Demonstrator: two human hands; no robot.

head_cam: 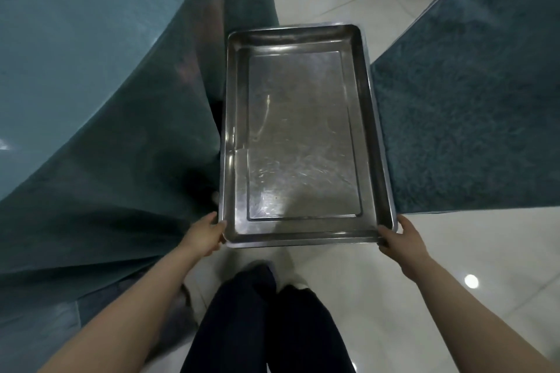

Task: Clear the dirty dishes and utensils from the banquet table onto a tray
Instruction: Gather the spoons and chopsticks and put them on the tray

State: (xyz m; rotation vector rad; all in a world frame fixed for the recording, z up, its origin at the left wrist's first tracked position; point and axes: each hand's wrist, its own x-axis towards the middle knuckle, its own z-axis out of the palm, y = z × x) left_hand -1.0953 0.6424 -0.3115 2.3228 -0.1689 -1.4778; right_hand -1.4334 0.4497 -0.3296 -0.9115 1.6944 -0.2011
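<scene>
1. Steel tray [303, 136] is held out flat in front of the person, above the tiled floor [348, 288], in the gap between two teal-draped counters. Nothing is on it, just scratches and glare.
2. Left hand [206, 236] grips the near left corner, fingers [222, 225] curled over the rim.
3. Right hand [400, 241] grips the near right corner the same way, thumb on the rim's edge, fingers wrapped underneath.
4. Left counter [75, 54] has its cloth hanging right down to the floor, brushing close to the tray's left side. Right counter [472, 100] sits just beside the tray's right edge.
5. Both forearms are bare and stretched forward, dark trousers [257, 327] below.
</scene>
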